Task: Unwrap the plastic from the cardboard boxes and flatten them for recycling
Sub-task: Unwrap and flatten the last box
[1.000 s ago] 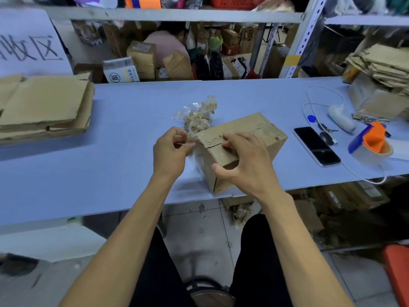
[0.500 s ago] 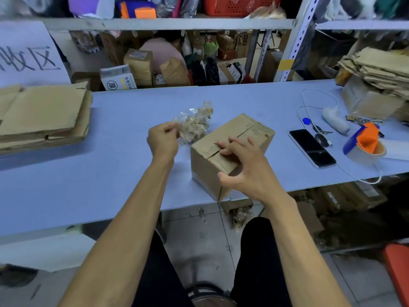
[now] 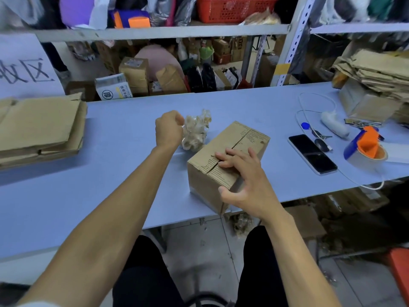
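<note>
A closed brown cardboard box stands near the front edge of the blue table. My right hand rests on its top, fingertips at the centre seam between the flaps, thumb against the near side. My left hand is curled and holds a crumpled wad of clear plastic just left of and behind the box. The wad touches the table.
Flattened cardboard is stacked at the left, and more folded boxes are piled at the far right. A phone, keys, a white cable and an orange-blue tape dispenser lie right of the box. Shelving stands behind the table.
My left hand has pulled the plastic wad away from the box toward the left and back. My right hand has shifted from the box's front corner to its top seam.
</note>
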